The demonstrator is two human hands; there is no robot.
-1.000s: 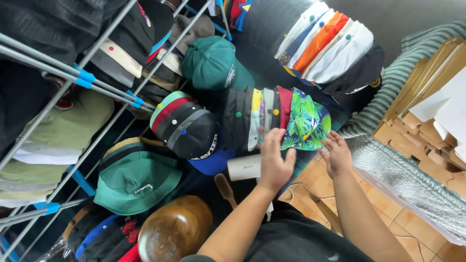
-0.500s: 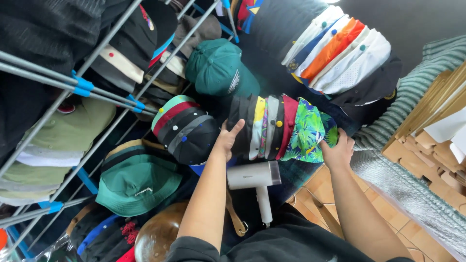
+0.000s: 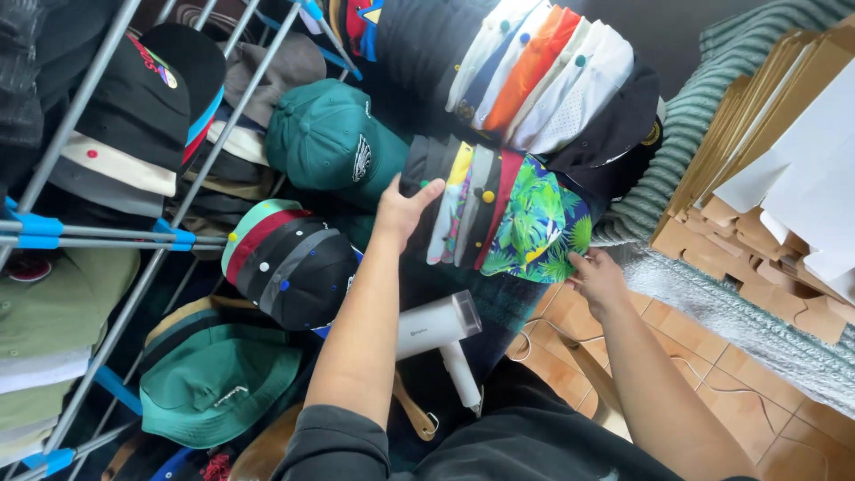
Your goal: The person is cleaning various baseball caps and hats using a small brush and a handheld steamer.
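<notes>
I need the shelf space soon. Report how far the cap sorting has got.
Done: caps sit nested in rows, such as the white and orange row. In hand: the left hand presses the dark end of the middle row; the right hand is by its tropical-print cap. Left: loose green caps.

Green tropical-leaf cap (image 3: 539, 223) ends a black, yellow, grey and red cap row (image 3: 463, 200); white handheld steamer (image 3: 436, 325); green bucket hat (image 3: 214, 383).

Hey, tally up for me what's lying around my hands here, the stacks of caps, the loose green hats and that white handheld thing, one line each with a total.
Stacks of nested caps: 3
Loose green hats: 2
White handheld appliance: 1
Total: 6
The left hand touches the middle stack; the right hand is at its leafy-print end.
</notes>
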